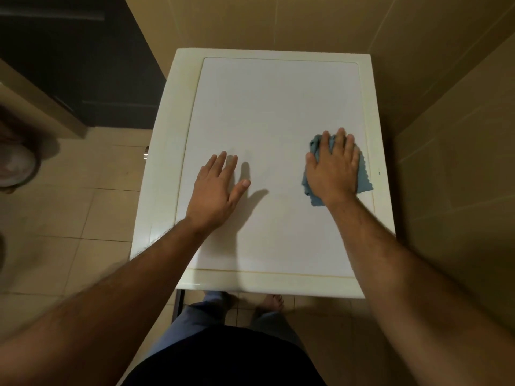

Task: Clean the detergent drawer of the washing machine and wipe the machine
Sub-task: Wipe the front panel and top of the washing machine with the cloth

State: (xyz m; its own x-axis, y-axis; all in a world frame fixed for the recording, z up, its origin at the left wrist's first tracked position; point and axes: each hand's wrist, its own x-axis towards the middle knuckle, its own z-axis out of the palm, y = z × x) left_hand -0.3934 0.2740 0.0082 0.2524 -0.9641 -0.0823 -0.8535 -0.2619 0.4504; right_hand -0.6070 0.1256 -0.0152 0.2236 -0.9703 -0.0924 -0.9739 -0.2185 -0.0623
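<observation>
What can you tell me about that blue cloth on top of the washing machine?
The cloth is a small grey-blue rag, soft and crumpled, with a wavy edge on its right side. It lies flat on the white top of the washing machine, toward the right edge. The right hand presses on it with straight, spread fingers and covers most of it, so only its borders show.

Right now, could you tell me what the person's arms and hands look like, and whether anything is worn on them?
Both forearms are bare up to the frame's edge, with no sleeve visible. The left hand and the right hand wear no gloves, and I see no watch, ring or bracelet on either wrist or on the fingers. Both forearms show some hair.
</observation>
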